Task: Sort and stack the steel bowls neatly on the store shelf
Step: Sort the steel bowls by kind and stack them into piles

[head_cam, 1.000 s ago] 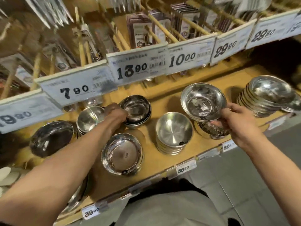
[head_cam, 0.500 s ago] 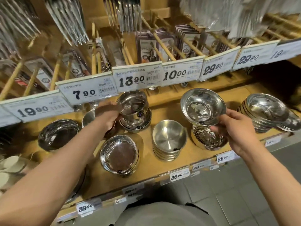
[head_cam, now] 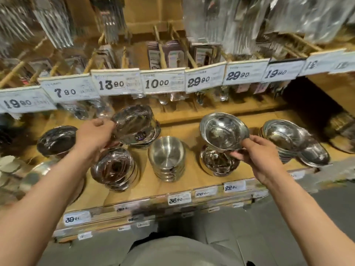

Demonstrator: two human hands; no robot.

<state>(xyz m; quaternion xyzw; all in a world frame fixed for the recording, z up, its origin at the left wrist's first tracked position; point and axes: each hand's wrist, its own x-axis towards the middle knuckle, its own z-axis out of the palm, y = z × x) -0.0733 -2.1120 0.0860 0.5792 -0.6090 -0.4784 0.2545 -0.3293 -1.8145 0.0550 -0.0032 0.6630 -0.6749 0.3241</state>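
Bowls: left hand [head_cam: 94, 136] grips one [head_cam: 134, 125], right hand [head_cam: 258, 154] another [head_cam: 222, 131]; three front stacks [head_cam: 167, 158].

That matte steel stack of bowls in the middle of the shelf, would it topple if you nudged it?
Probably not easily. The matte stack is several bowls nested closely, with straight sides, so it looks fairly heavy and stiff. A nudge would more likely slide it across the smooth wooden shelf. Pushed near the rim, the top bowl might shift or lift out.
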